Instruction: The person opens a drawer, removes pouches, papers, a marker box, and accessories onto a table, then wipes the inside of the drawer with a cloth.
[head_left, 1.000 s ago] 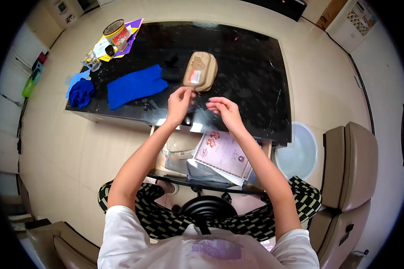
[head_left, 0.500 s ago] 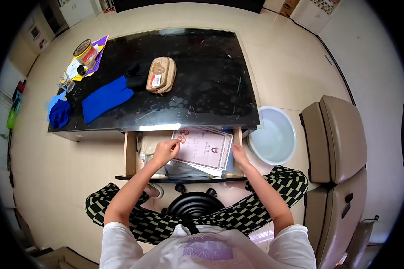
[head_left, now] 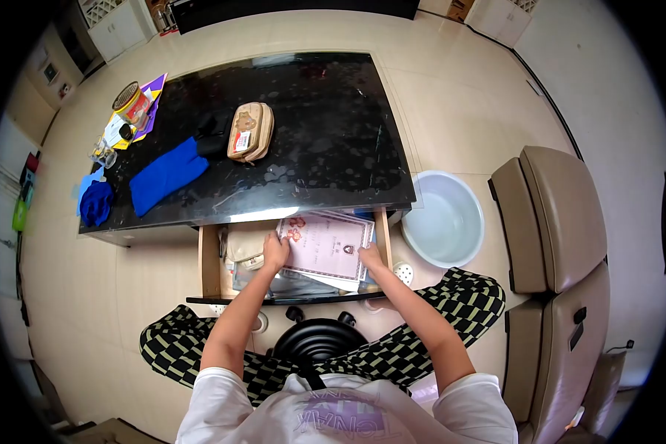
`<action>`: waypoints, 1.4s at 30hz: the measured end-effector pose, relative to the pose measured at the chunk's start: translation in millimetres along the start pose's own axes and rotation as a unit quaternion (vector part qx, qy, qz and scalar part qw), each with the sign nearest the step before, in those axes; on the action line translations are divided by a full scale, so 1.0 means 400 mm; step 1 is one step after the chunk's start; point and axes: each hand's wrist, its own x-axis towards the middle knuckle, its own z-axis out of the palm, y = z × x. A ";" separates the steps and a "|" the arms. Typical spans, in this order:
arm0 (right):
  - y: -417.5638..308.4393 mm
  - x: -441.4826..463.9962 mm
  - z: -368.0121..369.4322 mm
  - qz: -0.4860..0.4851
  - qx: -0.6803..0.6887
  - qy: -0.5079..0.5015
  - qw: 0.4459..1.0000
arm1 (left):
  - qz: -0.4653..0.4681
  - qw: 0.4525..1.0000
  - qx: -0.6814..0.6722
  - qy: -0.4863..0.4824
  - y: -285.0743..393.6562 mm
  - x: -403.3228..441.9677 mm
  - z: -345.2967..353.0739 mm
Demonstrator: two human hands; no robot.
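Observation:
A pink certificate (head_left: 322, 248) with a patterned border lies on other papers in the pulled-out drawer (head_left: 211, 259). At its left edge, my left hand (head_left: 276, 251) is closed on it. My right hand (head_left: 370, 257) pinches its right edge. A beige pouch (head_left: 246, 243) and some clear plastic lie in the drawer beside my left hand. Above, on the black table (head_left: 318, 133), rests a tan zipped case (head_left: 249, 132), with a black item (head_left: 213, 140) at its left. A folded blue cloth (head_left: 169, 175) lies farther left.
A crumpled blue cloth (head_left: 96, 203), a glass cup (head_left: 103, 154) and a tub (head_left: 132, 106) on papers stand at the table's left. A basin (head_left: 444, 218) of water is on the floor at the right, near a brown sofa (head_left: 562, 222). A black stool (head_left: 320, 339) is below the drawer.
Both hands have come down from above the table into the drawer and taken hold of the certificate's two sides. The view has shifted, showing the drawer more fully.

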 end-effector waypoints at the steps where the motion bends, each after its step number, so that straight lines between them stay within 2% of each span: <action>1: -0.003 -0.002 -0.004 0.014 0.002 -0.013 1.000 | -0.005 1.000 0.019 0.013 0.011 -0.004 -0.004; 3: 0.002 -0.002 -0.004 0.028 0.005 -0.027 0.999 | -0.009 0.999 0.042 0.015 0.030 -0.012 -0.015; 5: 0.020 0.001 0.004 -0.012 -0.011 0.028 0.999 | -0.012 0.998 0.064 0.017 0.033 -0.012 -0.020; 8: 0.029 0.002 0.000 -0.016 -0.020 0.014 1.000 | 0.014 0.999 -0.004 0.030 0.001 0.003 -0.008; 11: 0.016 -0.008 -0.009 -0.005 -0.024 0.024 0.999 | -0.028 0.999 -0.014 0.036 -0.007 0.022 -0.005; 13: 0.006 -0.014 -0.016 0.002 -0.018 0.015 1.000 | -0.105 0.993 -0.049 0.004 -0.033 0.038 0.002; 15: 0.002 -0.017 -0.015 0.009 -0.012 0.004 1.000 | -0.092 0.994 -0.053 0.035 -0.067 0.051 0.021; 17: 0.006 -0.018 -0.009 0.001 -0.011 0.027 1.000 | -0.111 0.987 -0.120 -0.011 -0.097 0.064 0.034; 21: -0.015 -0.036 -0.014 0.007 0.000 0.017 1.000 | -0.100 0.986 -0.129 -0.030 -0.090 0.059 0.026; 23: 0.041 0.009 0.000 -0.025 -0.032 0.038 0.998 | -0.151 0.976 -0.152 -0.046 -0.103 0.060 0.032; 27: 0.021 0.012 0.004 -0.009 -0.053 0.041 0.998 | -0.152 0.971 -0.183 -0.020 -0.103 0.039 0.009; 29: -0.010 -0.012 0.005 -0.022 -0.064 0.063 0.996 | -0.187 0.941 -0.280 -0.047 -0.154 0.052 0.021; 31: -0.008 -0.006 0.005 -0.019 -0.047 0.044 0.998 | -0.184 0.944 -0.268 -0.050 -0.156 0.051 0.014; 34: -0.042 -0.030 -0.009 0.005 -0.027 0.021 0.999 | -0.192 0.925 -0.324 -0.050 -0.183 0.058 0.028; 36: -0.069 -0.044 -0.009 0.026 -0.022 0.019 0.999 | -0.238 0.883 -0.404 0.002 -0.225 0.082 0.058; 37: -0.068 -0.044 -0.005 0.013 -0.054 0.050 0.997 | -0.270 0.864 -0.424 -0.005 -0.173 0.067 0.006; 39: -0.052 -0.032 -0.004 0.003 -0.086 0.082 0.993 | -0.258 0.889 -0.379 -0.019 -0.109 0.046 -0.075; 42: -0.045 -0.006 -0.012 0.049 -0.022 0.025 0.998 | -0.229 0.885 -0.401 -0.054 -0.118 0.037 -0.091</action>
